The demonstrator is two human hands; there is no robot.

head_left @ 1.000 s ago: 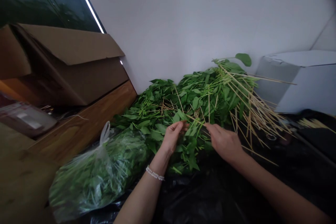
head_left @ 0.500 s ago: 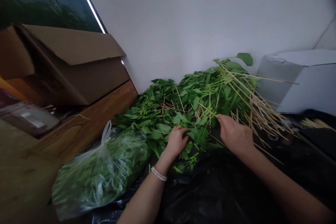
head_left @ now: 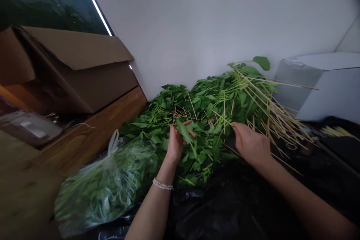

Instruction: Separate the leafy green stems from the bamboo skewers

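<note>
My right hand (head_left: 250,142) is closed, with thumb and fingertips pinched on the end of a thin tan stick (head_left: 221,115) that has green leaves about it. My left hand (head_left: 178,138) is turned palm inward with its fingers apart. A leafy green sprig (head_left: 184,134) lies in front of those fingers, and I cannot make out a firm grip on it. Under and beyond both hands spreads a heap of green leafy stems (head_left: 149,123). Several tan sticks lie among the leaves. To the right, a bundle of long tan sticks (head_left: 277,120) fans out from leafy tops.
A tied clear plastic bag (head_left: 109,187) full of greens sits at the left front. Black plastic sheeting (head_left: 225,202) lies below my arms. An open cardboard box (head_left: 84,71) stands on a wooden surface (head_left: 118,114) at left. A white box (head_left: 323,86) is at right, against the white wall (head_left: 197,26).
My left hand has lifted from the leaves, moved left and turned palm inward, with a sprig now in front of its fingers. My right hand stays almost still, pinching the stick.
</note>
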